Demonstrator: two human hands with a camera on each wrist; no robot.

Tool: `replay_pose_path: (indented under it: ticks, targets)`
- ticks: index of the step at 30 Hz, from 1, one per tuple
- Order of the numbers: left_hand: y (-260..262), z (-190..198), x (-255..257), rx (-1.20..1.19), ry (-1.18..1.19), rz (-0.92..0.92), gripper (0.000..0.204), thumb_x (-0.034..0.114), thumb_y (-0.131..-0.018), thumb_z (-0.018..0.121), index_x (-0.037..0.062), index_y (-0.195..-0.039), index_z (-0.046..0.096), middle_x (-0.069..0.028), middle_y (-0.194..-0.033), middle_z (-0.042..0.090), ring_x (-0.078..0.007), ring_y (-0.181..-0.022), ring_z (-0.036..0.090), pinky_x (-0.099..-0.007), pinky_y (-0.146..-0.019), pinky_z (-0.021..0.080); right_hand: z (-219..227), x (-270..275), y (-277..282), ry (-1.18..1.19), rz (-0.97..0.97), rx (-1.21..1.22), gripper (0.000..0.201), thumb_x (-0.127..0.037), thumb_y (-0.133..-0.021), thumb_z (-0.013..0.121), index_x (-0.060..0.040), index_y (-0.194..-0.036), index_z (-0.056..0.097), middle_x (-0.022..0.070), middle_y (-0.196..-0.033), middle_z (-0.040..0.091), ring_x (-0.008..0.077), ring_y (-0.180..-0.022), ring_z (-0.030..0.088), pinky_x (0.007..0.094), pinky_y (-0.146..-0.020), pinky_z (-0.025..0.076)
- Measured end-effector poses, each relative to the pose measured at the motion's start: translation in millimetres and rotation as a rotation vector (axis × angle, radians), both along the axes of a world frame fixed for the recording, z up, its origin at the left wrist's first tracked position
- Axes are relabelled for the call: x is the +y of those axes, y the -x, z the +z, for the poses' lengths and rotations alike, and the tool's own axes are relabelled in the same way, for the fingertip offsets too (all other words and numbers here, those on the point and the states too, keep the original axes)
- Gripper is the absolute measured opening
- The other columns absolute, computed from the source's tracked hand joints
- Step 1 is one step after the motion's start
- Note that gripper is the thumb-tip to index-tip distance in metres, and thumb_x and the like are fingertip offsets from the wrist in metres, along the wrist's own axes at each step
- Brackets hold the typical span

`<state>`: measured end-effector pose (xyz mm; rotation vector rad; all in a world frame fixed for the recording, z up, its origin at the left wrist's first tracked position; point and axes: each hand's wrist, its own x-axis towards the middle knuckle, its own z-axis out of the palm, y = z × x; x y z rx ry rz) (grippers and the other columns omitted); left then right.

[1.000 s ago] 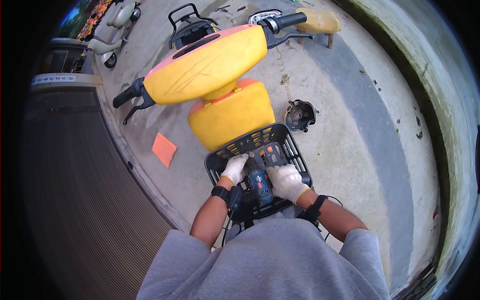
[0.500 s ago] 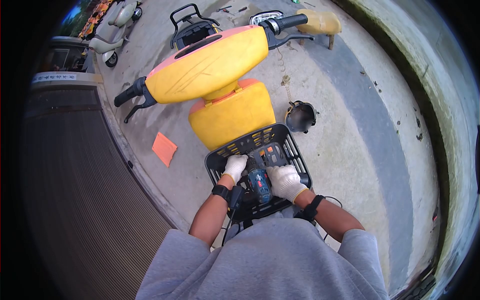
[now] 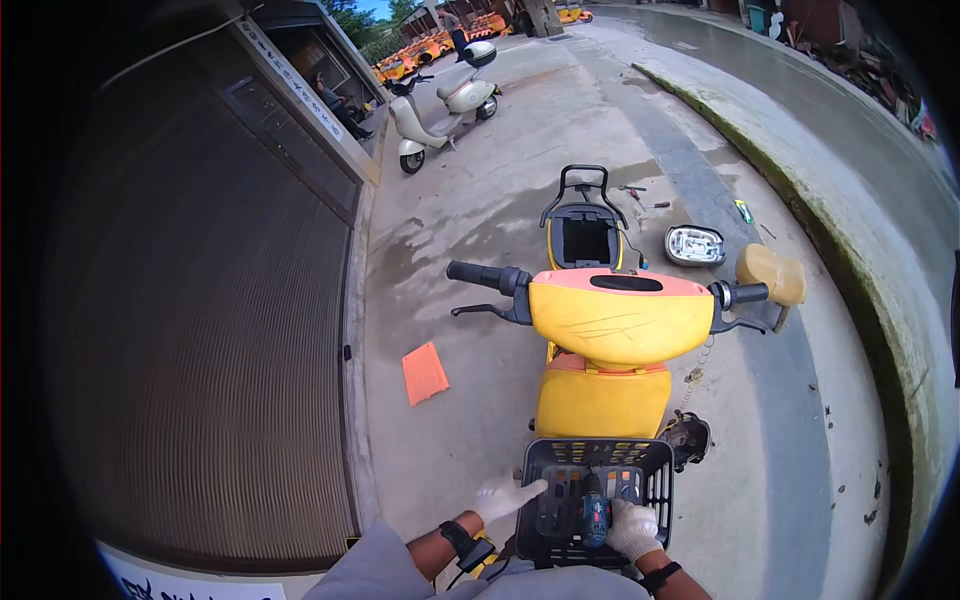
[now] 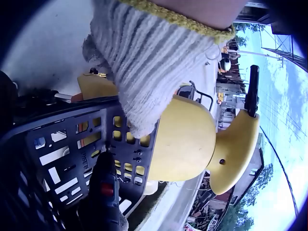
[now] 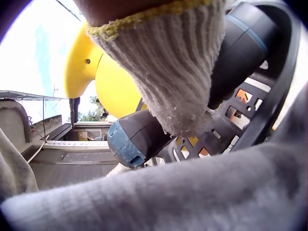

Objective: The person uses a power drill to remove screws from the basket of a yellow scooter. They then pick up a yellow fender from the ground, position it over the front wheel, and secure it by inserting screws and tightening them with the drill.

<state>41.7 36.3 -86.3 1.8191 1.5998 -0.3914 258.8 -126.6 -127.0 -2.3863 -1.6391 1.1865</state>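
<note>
A blue and black cordless drill [image 3: 594, 522] lies over the black basket [image 3: 668, 505] at the front of a yellow scooter [image 3: 605, 405], its chuck towards the scooter. My gloved right hand [image 3: 633, 528] grips its handle; in the right wrist view the drill's rear end [image 5: 127, 144] and battery end [image 5: 245, 43] show on either side of the glove. My gloved left hand [image 3: 508, 498] is blurred at the basket's left rim, one finger stretched towards the basket, holding nothing that shows. The left wrist view has that glove [image 4: 149, 62] in front of the basket wall, fingertips mostly hidden.
An orange panel [image 3: 425, 374] lies on the concrete left of the scooter. To the right are a dark helmet-like shell [image 3: 690, 440], a headlight unit [image 3: 695, 245] and a tan stool [image 3: 770, 273]. A ribbed shutter [image 3: 220, 370] borders the left; a white scooter [image 3: 440, 120] stands beyond.
My left hand has come away from the drill's chuck, out to the basket's left rim. My right hand keeps its grip on the drill. The head view has tilted up and turned.
</note>
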Motion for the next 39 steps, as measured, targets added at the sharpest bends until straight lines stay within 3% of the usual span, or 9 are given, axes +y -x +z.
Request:
replay_pose_path:
  ticks: [2,3,5,7,18,20,24,35,39]
  targets:
    - [14,-37,-11,0.012,0.213,-0.178,0.089,0.072,-0.079,0.054,-0.0065,-0.121,0.058,-0.0307,-0.118,0.062,-0.0431,-0.114,0.059,-0.0466,-0.097,0.046,9,3,-2,0.064,0.003,0.019,0.043,-0.041,-0.078,0.065,-0.0098,-0.107,0.065,0.0167,-0.1,0.071,0.0333,-0.093,0.07,0.0423,-0.084,0.053]
    - [13,-35,-15,-0.122,0.348,-0.039,0.076,0.058,-0.081,0.055,-0.0071,-0.121,0.058,-0.0315,-0.119,0.061,-0.044,-0.115,0.059,-0.0466,-0.097,0.045,6,3,-2,0.053,0.015,0.005,0.043,-0.041,-0.078,0.065,-0.0098,-0.107,0.065,0.0167,-0.1,0.071,0.0333,-0.093,0.07,0.0423,-0.084,0.053]
    - [27,-71,-17,-0.043,0.197,-0.057,0.065,0.044,-0.08,0.054,-0.0073,-0.119,0.06,-0.0335,-0.117,0.061,-0.0456,-0.114,0.059,-0.0478,-0.097,0.045,-6,0,2,0.058,0.03,-0.071,0.046,-0.042,-0.078,0.065,-0.0095,-0.111,0.064,0.017,-0.101,0.071,0.032,-0.095,0.07,0.0422,-0.084,0.053]
    - [11,-33,-13,0.016,0.209,-0.12,0.06,0.039,-0.078,0.054,-0.0078,-0.115,0.061,-0.0351,-0.115,0.061,-0.0483,-0.112,0.058,-0.0497,-0.096,0.046,-4,1,0,0.05,0.028,-0.024,0.043,-0.041,-0.079,0.064,-0.0096,-0.109,0.064,0.0157,-0.103,0.07,0.0319,-0.096,0.07,0.0427,-0.084,0.053]
    - [6,-12,-12,0.083,0.14,-0.118,0.054,0.039,-0.076,0.059,-0.0058,-0.107,0.065,-0.0328,-0.105,0.064,-0.0465,-0.104,0.061,-0.0495,-0.09,0.049,4,2,4,0.02,0.049,-0.038,0.034,-0.03,-0.08,0.066,-0.0071,-0.106,0.063,0.0154,-0.097,0.071,0.0312,-0.092,0.07,0.043,-0.082,0.053]
    - [0,-1,-10,0.055,0.093,-0.181,0.051,0.043,-0.075,0.062,-0.0031,-0.096,0.07,-0.0273,-0.087,0.069,-0.0411,-0.09,0.068,-0.0469,-0.078,0.052,2,2,4,-0.016,0.053,-0.044,0.036,-0.029,-0.08,0.067,-0.0066,-0.107,0.063,0.0148,-0.097,0.072,0.0309,-0.093,0.071,0.0435,-0.082,0.053]
    - [2,-7,-4,0.073,0.128,-0.196,0.048,0.034,-0.074,0.062,-0.0036,-0.104,0.066,-0.0308,-0.1,0.066,-0.0454,-0.101,0.063,-0.049,-0.087,0.05,9,2,6,-0.008,0.034,-0.032,0.029,-0.019,-0.08,0.067,-0.0083,-0.106,0.063,0.014,-0.1,0.071,0.0323,-0.094,0.069,0.0442,-0.086,0.051]
    - [7,-21,-12,0.006,-0.079,-0.223,0.05,0.041,-0.081,0.058,-0.0015,-0.106,0.065,-0.0303,-0.106,0.065,-0.0474,-0.103,0.06,-0.0519,-0.088,0.049,-9,-8,9,-0.053,0.042,-0.06,0.036,-0.024,-0.082,0.065,-0.0086,-0.113,0.059,0.0134,-0.102,0.07,0.0319,-0.096,0.069,0.0451,-0.089,0.048]
    - [1,-18,-16,0.024,-0.09,-0.184,0.047,0.04,-0.082,0.057,-0.0017,-0.103,0.065,-0.0302,-0.104,0.064,-0.0475,-0.102,0.06,-0.0529,-0.088,0.048,-13,-9,11,-0.093,0.021,-0.094,0.02,-0.018,-0.086,0.059,-0.0102,-0.105,0.062,0.0128,-0.103,0.069,0.0302,-0.097,0.068,0.0439,-0.087,0.048]
